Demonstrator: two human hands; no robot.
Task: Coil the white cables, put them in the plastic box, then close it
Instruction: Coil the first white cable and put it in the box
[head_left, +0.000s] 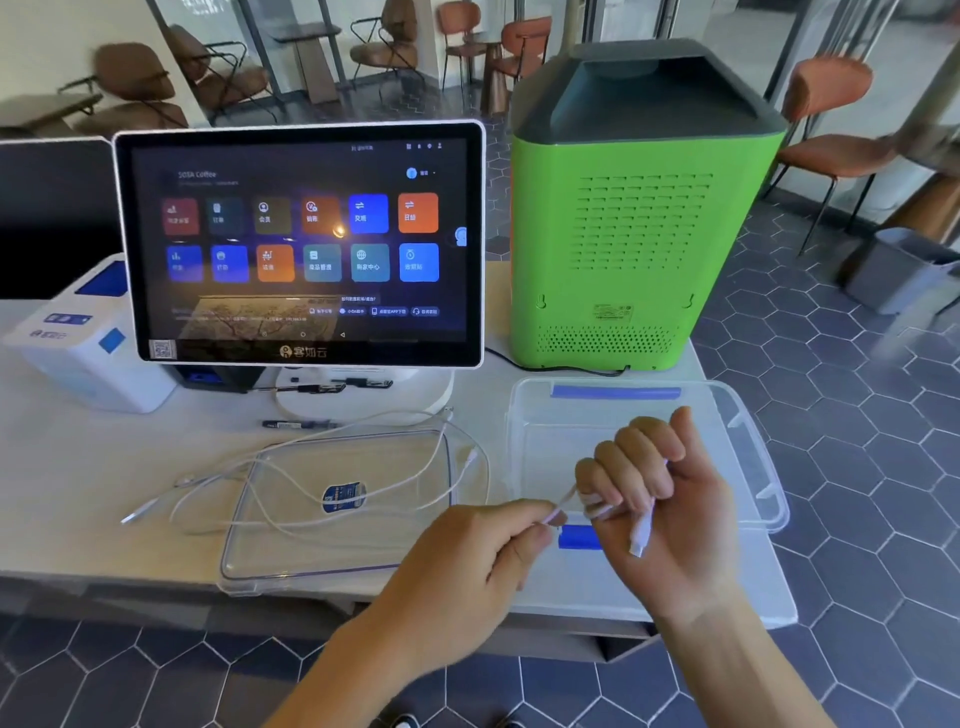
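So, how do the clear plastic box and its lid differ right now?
The plastic box sits on the right under the hands, deep-walled with blue clips; the lid lies to its left, shallow and flat. The lid has loose white cable draped over it and carries a blue sticker; the box looks empty so far. Both are clear plastic, resting on the white table.

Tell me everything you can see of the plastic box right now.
The plastic box is clear and shallow, with blue latches at its far and near rims. It sits open on the white table, in front of the green machine; nothing shows inside it. Its clear lid lies flat to its left. Both hands work the cable above its near edge.
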